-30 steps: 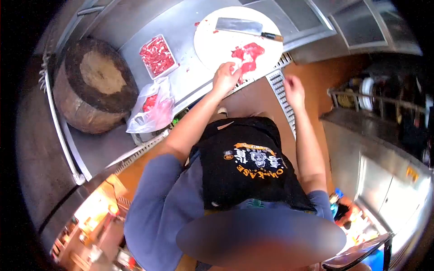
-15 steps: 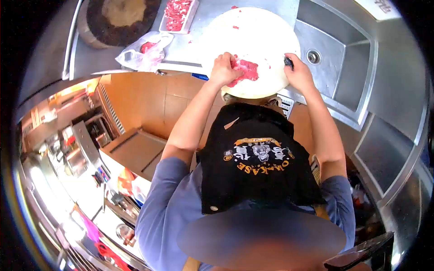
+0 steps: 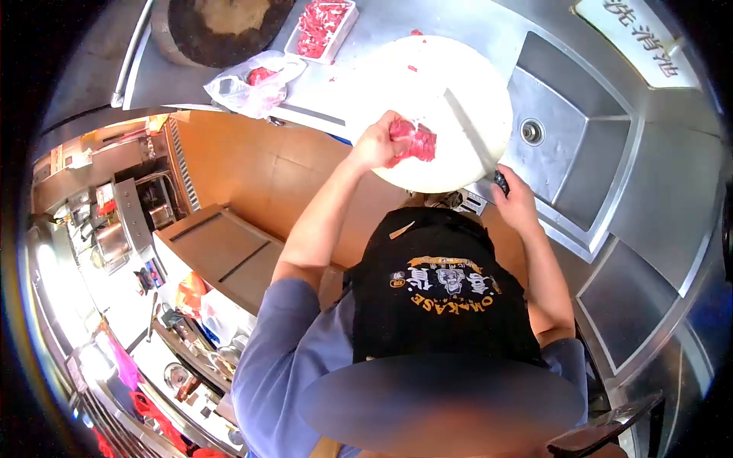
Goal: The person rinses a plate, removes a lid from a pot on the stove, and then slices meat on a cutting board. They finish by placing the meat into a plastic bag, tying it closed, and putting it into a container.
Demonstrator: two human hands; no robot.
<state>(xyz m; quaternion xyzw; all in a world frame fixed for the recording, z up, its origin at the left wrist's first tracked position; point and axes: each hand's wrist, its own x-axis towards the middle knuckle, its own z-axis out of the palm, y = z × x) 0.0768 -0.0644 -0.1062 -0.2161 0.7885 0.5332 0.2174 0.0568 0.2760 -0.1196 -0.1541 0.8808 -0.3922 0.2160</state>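
Observation:
A round white cutting board (image 3: 427, 76) lies on the metal counter. On its near part is a piece of red meat (image 3: 420, 143). My left hand (image 3: 376, 142) grips the left end of this meat, fingers curled over it. My right hand (image 3: 515, 197) is closed round the black handle of a knife (image 3: 467, 126) at the board's right near edge. The blade points away and to the left across the board, apart from the meat, its flat side showing.
A white tray of sliced meat (image 3: 324, 29), a plastic bag with meat (image 3: 256, 82) and a round wooden block (image 3: 217, 30) stand left of the board. To the right is a metal sink (image 3: 553, 130). A brown cabinet (image 3: 221, 256) stands behind at the left.
My right hand has moved nearer my body, and the knife blade now shows broadly over the board. My left hand still holds the meat. The whole view has shifted a little.

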